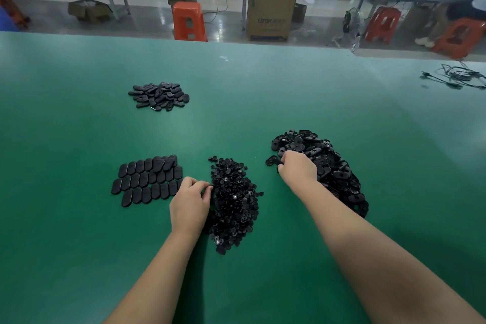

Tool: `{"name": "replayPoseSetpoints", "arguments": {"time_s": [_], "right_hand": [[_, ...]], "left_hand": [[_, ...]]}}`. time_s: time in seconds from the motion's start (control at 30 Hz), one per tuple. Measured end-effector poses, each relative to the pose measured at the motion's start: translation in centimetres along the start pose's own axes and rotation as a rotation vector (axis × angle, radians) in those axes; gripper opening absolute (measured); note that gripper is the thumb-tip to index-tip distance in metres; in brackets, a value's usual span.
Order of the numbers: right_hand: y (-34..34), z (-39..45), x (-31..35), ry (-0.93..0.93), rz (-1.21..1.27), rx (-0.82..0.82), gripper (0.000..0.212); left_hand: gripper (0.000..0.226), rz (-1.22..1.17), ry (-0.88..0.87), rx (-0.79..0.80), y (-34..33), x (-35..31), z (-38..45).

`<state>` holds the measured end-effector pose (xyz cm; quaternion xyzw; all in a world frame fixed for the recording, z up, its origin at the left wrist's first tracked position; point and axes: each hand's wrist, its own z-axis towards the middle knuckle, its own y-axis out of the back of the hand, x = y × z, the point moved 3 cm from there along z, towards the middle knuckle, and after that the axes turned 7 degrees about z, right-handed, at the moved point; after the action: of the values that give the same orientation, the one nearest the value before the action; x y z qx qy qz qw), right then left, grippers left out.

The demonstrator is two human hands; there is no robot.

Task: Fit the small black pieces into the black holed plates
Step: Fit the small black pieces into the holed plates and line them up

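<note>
Green matting covers the wide workbench (pixel 263 92), with a factory floor, orange plastic stools (pixel 189 21) and a brown cardboard box (pixel 271 13) beyond its far edge. Grey lettering on the box front is too blurred to read.

At the near centre lies a heap of small black plastic pieces (pixel 234 202), tiny rounded parts, some showing a pale dot in the middle. The left hand (pixel 189 205) rests at the heap's left edge, its fingers curled in at the pieces; whether they pinch one cannot be told. To the right sprawls a larger pile of black oval holed plates (pixel 328 166), glossy and jumbled. The right hand (pixel 297 168) is on that pile's left side, fingers curled round one plate at the edge.

Left of the small pieces, smooth black oval plates sit in neat overlapping rows (pixel 148 179). Farther back, a loose mound of similar black ovals (pixel 159 96) lies well apart. Black cables (pixel 455 77) trail at the far right.
</note>
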<state>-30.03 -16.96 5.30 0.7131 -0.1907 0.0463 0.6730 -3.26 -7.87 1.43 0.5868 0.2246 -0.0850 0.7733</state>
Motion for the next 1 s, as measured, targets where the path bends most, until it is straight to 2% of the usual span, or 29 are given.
{"name": "replayPoseSetpoints", "arguments": {"time_s": [0.1, 0.2, 0.33, 0.4, 0.57, 0.83, 0.9, 1.0], "right_hand": [[0.4, -0.3, 0.0, 0.034, 0.148, -0.033, 0.016], [0.5, -1.3, 0.2, 0.014, 0.541, 0.012, 0.017], [0.1, -4.0, 0.2, -0.108, 1.171, 0.110, 0.011], [-0.2, -5.4, 0.0, -0.110, 1.311, 0.144, 0.021], [-0.9, -8.2, -0.7, -0.087, 1.348, 0.138, 0.044], [-3.3, -10.1, -0.3, -0.099, 1.252, 0.137, 0.016], [-3.8, -10.4, -0.2, -0.087, 1.225, 0.121, 0.017], [-4.2, -10.8, -0.2, -0.040, 1.176, 0.078, 0.031]], "left_hand": [[0.015, 0.008, -0.004, 0.007, 0.0, 0.0, 0.0], [0.011, -0.029, -0.028, 0.000, 0.1, -0.2, 0.0], [0.005, -0.091, -0.074, -0.010, 0.2, -0.6, -0.2], [0.008, -0.138, -0.036, -0.022, 0.3, -0.5, -0.2], [0.003, -0.177, -0.054, -0.028, 0.2, -0.4, -0.2], [0.008, -0.149, -0.080, -0.003, 0.0, -0.3, -0.2], [0.016, -0.178, -0.059, -0.002, 0.1, -0.2, -0.2], [0.025, -0.204, -0.046, 0.006, 0.1, -0.1, -0.1]]}}
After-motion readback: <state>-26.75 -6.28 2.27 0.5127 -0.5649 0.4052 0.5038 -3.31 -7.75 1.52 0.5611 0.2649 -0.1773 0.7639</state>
